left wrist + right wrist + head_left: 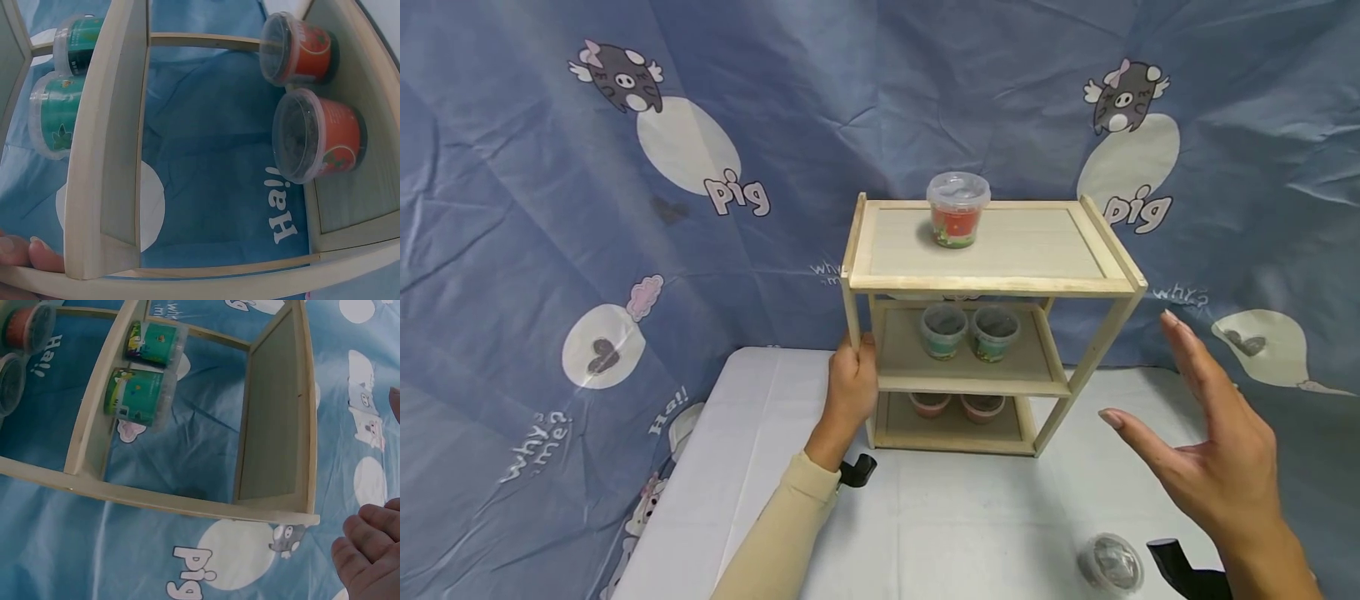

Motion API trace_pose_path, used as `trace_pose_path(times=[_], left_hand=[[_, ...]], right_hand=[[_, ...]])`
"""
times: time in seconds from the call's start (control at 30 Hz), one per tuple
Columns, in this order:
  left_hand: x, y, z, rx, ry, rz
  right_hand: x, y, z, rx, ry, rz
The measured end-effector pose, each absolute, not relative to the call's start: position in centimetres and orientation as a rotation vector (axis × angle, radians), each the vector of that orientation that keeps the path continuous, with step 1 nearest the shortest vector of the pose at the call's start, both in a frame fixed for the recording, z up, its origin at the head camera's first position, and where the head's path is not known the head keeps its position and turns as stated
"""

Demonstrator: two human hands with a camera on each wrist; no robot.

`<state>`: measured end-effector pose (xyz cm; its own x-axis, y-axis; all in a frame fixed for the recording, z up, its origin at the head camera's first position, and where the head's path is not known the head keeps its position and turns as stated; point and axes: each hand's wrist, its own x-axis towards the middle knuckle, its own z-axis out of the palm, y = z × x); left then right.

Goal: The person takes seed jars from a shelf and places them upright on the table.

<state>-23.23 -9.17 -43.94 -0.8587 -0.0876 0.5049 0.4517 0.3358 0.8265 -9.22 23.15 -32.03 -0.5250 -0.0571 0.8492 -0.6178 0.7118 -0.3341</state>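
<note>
A small wooden three-tier shelf (973,283) stands upright on the white tabletop. My left hand (852,379) grips its left front post around middle-tier height; in the left wrist view fingertips (44,255) show at the frame. To the right of the shelf, my right hand (1225,450) hangs in the air, thumb and fingers spread, holding nothing. One clear-lidded tub with a red label (957,221) sits on the top tier. Two green-labelled tubs (135,394) stand side by side on the middle tier. Two red-labelled tubs (328,131) occupy the bottom tier.
Near the front right of the white tabletop (955,525) lies another clear-lidded tub (1111,563), below my right hand. A blue cloth (805,108) printed with pigs hangs behind the shelf and along the left side. Black wrist-camera mounts (859,471) show at both wrists.
</note>
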Motion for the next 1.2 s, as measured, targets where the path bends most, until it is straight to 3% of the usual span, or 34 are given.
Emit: trace_pose_path(times=[1.2], left_hand=[[-23.0,-8.8,-43.8,-0.278,-2.135,-1.527]], right_hand=[[-10.4,21.8,-29.2,0.658,-2.081,0.858]])
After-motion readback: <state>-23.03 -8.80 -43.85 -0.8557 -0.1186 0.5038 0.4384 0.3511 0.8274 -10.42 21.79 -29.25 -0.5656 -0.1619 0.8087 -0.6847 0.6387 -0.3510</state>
